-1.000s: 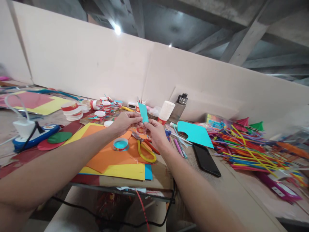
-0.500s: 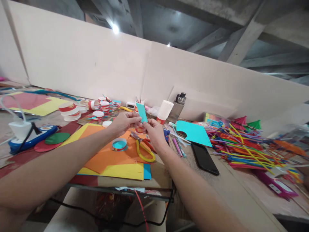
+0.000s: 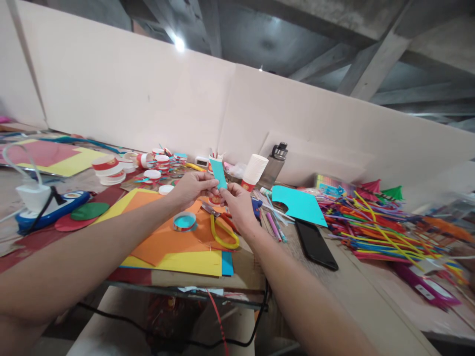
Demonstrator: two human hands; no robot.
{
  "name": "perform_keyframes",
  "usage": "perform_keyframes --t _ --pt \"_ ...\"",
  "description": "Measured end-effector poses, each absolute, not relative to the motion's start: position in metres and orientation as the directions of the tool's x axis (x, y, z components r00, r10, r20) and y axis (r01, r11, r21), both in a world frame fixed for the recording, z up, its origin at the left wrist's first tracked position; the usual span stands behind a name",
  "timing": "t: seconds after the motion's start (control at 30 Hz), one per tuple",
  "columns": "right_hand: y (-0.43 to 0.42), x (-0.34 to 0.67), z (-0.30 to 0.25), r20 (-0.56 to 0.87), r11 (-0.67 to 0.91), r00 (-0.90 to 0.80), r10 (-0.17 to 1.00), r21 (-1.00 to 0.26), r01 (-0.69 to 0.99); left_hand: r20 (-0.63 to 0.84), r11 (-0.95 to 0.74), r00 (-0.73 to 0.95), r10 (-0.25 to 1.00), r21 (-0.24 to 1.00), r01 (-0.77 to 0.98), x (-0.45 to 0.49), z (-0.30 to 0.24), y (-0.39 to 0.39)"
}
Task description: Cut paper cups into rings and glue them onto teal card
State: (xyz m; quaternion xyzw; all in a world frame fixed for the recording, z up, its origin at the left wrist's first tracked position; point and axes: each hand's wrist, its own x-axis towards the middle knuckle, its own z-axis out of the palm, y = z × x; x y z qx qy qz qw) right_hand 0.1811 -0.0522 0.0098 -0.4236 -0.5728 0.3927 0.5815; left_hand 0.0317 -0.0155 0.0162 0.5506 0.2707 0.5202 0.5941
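Observation:
A narrow turquoise paper strip (image 3: 218,172) stands tilted between my hands, above the work surface. My left hand (image 3: 195,188) pinches its lower end from the left, thumb and fingers together. From the other side my right hand (image 3: 237,201) closes on the same end; its fingertips partly hide the strip's base. Below them lie orange paper sheets (image 3: 156,242) on a yellow sheet (image 3: 196,262). On the orange paper sits a shallow ring cut from a paper cup (image 3: 184,221), turquoise inside. Yellow-handled scissors (image 3: 224,235) rest under my right wrist.
Right of my hands are a turquoise sheet with a round cutout (image 3: 300,205), a black phone (image 3: 315,244) and many pipe cleaners (image 3: 382,227). Behind stand stacked paper cups (image 3: 255,170) and a bottle (image 3: 274,163). A blue power strip (image 3: 55,210) lies left.
The whole view has shifted very slightly. My hands keep their hold on the turquoise strip, with hardly any movement.

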Motion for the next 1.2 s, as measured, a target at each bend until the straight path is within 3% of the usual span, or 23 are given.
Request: perform_keyframes --t 0.23,0.43,0.57,0.7,0.83,0.93,1.2 --pt "-0.048 0.182 0.007 0.343 0.341 -0.032 0.939 -0.939 -0.047 0.242 -0.138 0.305 0.921 0.935 -0.327 0.031 0.018 -0.018" --pt "-0.042 0.189 0.002 0.311 0.304 0.062 0.949 -0.948 0.097 0.166 -0.088 0.263 0.95 0.955 -0.284 0.032 0.02 -0.021" --pt "-0.037 0.196 0.002 0.287 0.282 0.149 0.946 -0.958 0.058 0.108 -0.053 0.21 0.972 0.967 -0.251 0.025 0.018 -0.011" --pt "-0.035 0.199 0.005 0.229 0.235 0.148 0.962 -0.972 -0.022 0.024 -0.011 0.264 0.964 0.999 -0.047 0.007 0.01 0.009" --pt "-0.032 0.2 0.004 0.22 0.218 0.106 0.97 -0.976 0.028 -0.18 0.088 0.428 0.886 0.97 0.227 -0.011 0.0 0.026" --pt "-0.031 0.2 0.003 0.205 0.2 0.076 0.976 -0.978 0.059 -0.252 0.094 0.497 0.83 0.942 0.321 -0.019 -0.006 0.031" --pt "-0.035 0.198 0.004 0.172 0.167 0.037 0.984 -0.979 0.114 -0.332 0.118 0.408 0.85 0.876 0.467 -0.027 -0.002 0.03"
